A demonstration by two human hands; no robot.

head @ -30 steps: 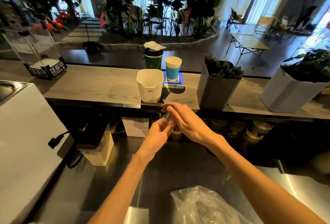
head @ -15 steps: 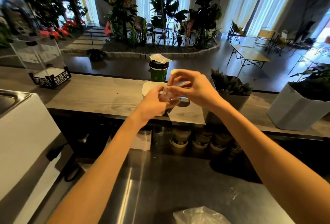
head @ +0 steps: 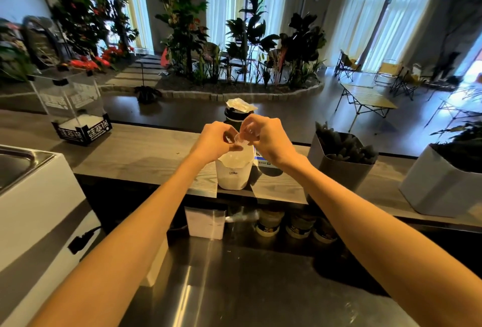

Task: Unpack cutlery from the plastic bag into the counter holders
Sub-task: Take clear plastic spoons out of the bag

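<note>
While both hands meet at the centre of the frame, the left hand and the right hand each pinch a small clear plastic piece between curled fingertips, directly above the open mouth of the white holder. Whether that piece is wrapped cutlery or only a scrap of wrapping, I cannot tell; it is transparent and partly hidden by fingers. The white holder stands near the front edge of the wooden table, with a dark lidded cup behind it and a grey holder full of dark cutlery to its right. A white planter sits at the right edge of the frame. The plastic bag itself is not in view.

Risk, as I judge it: the clear piece is light and slippery, so a loose pinch could drop it past the rim and off the table edge. A wrist knocking the light holder could tip it forward.
</note>
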